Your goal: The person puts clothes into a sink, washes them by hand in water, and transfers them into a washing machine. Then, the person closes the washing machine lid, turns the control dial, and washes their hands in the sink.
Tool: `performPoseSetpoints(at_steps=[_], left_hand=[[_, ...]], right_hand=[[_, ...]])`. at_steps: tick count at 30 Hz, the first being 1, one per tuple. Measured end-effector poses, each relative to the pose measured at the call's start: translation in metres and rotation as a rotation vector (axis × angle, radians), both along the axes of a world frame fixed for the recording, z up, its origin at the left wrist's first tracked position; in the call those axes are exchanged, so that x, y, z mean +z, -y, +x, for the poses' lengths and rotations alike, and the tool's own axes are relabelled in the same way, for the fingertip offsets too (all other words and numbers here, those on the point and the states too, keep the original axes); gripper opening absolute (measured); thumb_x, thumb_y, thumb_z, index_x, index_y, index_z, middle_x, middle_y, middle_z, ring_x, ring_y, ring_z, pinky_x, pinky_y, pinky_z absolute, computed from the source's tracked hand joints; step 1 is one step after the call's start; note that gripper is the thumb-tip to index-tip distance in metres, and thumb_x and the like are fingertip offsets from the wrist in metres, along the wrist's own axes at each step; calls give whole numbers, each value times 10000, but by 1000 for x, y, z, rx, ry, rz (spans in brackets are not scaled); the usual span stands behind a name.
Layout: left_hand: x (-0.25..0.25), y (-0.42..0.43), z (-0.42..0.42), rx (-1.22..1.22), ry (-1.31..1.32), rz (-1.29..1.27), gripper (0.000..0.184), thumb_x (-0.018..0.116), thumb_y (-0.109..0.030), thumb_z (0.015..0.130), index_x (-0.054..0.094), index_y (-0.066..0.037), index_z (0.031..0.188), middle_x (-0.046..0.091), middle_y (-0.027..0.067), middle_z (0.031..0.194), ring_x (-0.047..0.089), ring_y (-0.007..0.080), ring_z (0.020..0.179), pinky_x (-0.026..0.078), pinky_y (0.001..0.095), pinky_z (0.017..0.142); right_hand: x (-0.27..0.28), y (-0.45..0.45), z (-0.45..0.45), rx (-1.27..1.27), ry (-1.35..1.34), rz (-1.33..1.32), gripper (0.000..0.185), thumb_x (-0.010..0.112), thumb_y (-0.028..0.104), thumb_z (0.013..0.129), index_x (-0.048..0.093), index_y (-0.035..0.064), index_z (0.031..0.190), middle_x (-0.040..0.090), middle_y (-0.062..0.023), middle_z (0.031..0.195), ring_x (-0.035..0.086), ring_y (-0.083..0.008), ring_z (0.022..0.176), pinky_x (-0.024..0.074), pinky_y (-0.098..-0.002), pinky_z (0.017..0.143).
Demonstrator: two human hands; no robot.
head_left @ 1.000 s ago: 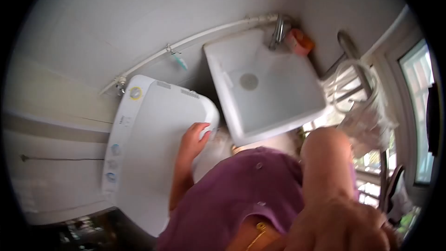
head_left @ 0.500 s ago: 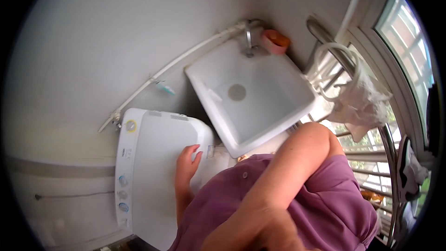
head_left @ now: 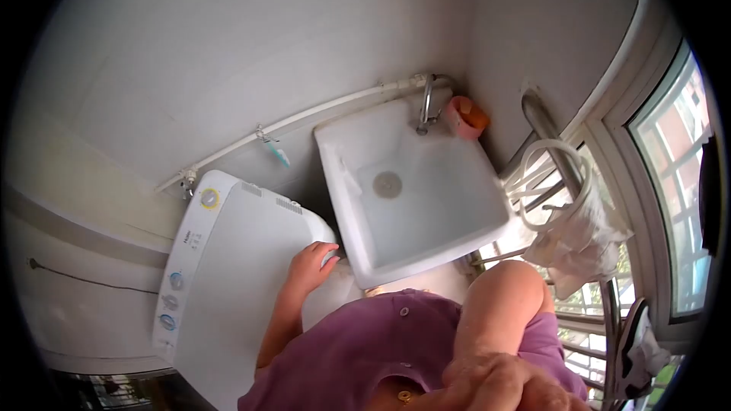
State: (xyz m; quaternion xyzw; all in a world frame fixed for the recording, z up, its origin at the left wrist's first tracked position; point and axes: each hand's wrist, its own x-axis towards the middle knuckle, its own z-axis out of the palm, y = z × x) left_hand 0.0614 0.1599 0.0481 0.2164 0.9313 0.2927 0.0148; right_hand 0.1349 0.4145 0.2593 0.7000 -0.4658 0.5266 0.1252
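My left hand (head_left: pixel 311 266) hovers over the near right corner of a white washing machine (head_left: pixel 251 281) with its thumb apart from its bent fingers. A small pale patch shows between thumb and fingers, but no held object can be made out. My right hand (head_left: pixel 502 384) is raised close to the camera in front of the purple shirt (head_left: pixel 343 342), its elbow bent. The knuckles show, while the fingertips are cut off by the lower edge. To the right of the machine stands a white sink (head_left: pixel 438 194) with a metal tap (head_left: pixel 426 110).
An orange-pink container (head_left: pixel 466 118) sits at the sink's back corner. A blue-green brush-like item (head_left: pixel 276 152) hangs from the white wall pipe (head_left: pixel 304 116). White hangers (head_left: pixel 544 183) and a plastic bag (head_left: pixel 575 247) hang on the right. A shoe (head_left: pixel 636 350) stands by the window bars.
The view has tilted and shifted, so the sink sits lower. My right forearm has swung rightward and its knuckles now show. My left hand stays near the machine's corner, its fingers more bent.
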Motion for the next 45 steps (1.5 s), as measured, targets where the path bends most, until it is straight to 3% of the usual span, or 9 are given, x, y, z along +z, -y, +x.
performPoseSetpoints(at_steps=[9, 15, 21, 28, 30, 34, 39, 44, 45], left_hand=[[-11, -54, -22, -78, 64, -40, 233, 631, -208, 842, 618, -90, 1042, 631, 94, 962, 621, 290, 775, 496, 382, 698], [-29, -61, -19, -18, 149, -9, 245, 636, -190, 842, 610, -72, 1055, 610, 93, 1046, 608, 258, 725, 493, 363, 689], [-41, -65, -49, -11, 303, 29, 244, 638, -192, 846, 613, -82, 1063, 575, 99, 1162, 607, 259, 743, 495, 349, 690], [-65, -99, -160, -99, 290, 160, 257, 630, -189, 853, 606, -79, 1084, 578, 98, 1143, 599, 245, 886, 494, 318, 746], [-79, -114, -192, -152, 365, 361, 262, 627, -199, 867, 600, -65, 1091, 577, 76, 1120, 589, 197, 924, 487, 303, 758], [-97, -154, -244, -71, 744, 512, 277, 623, -186, 897, 584, -79, 1149, 572, 36, 1141, 579, 144, 990, 483, 274, 761], [-122, -218, -266, 181, 1211, 1092, 323, 617, -263, 911, 537, -97, 1176, 576, 33, 1046, 579, 179, 946, 492, 335, 779], [-147, -273, -260, 318, 1284, 1461, 318, 576, -310, 932, 530, -71, 1136, 572, 53, 977, 572, 173, 874, 492, 343, 735], [-157, -280, -260, 328, 1282, 1611, 325, 551, -330, 944, 530, -62, 1127, 571, 61, 961, 570, 177, 861, 491, 344, 733]], right_hand=[[-88, -49, -62, -738, -304, 309, 493, 651, 289, 800, 533, 112, 1244, 482, -184, 1315, 488, -323, 1185, 407, -481, 967], [-253, -141, -156, -1266, 232, 1371, 531, 679, 293, 789, 522, 85, 1251, 490, -188, 1313, 482, -355, 1199, 404, -438, 997], [-358, -188, -234, -1305, 531, 1047, 472, 618, 201, 809, 521, 10, 1230, 526, -215, 1258, 493, -330, 1188, 405, -418, 995], [-360, -212, -376, -1703, 359, 877, 357, 539, 157, 801, 575, -28, 1104, 587, -219, 1129, 549, -325, 1097, 410, -418, 987], [-377, -224, -411, -1851, -454, 1165, 310, 530, 186, 818, 596, -3, 1055, 596, -205, 1098, 555, -314, 1077, 424, -435, 953], [-289, -179, -396, -1656, -804, 2221, 282, 521, 210, 838, 601, 17, 1027, 610, -191, 1057, 558, -311, 1062, 433, -452, 914], [-367, -214, -382, -1663, 542, 1243, 277, 477, 225, 886, 596, 2, 1000, 622, -178, 995, 560, -300, 1061, 441, -447, 877], [-410, -168, -318, -1653, 1159, 442, 378, 438, 367, 949, 566, 29, 1058, 603, -165, 1079, 575, -286, 1040, 452, -399, 886], [-410, -153, -310, -1060, 1818, -156, 390, 420, 402, 954, 563, 60, 1075, 608, -135, 1072, 578, -278, 1021, 449, -407, 894]])
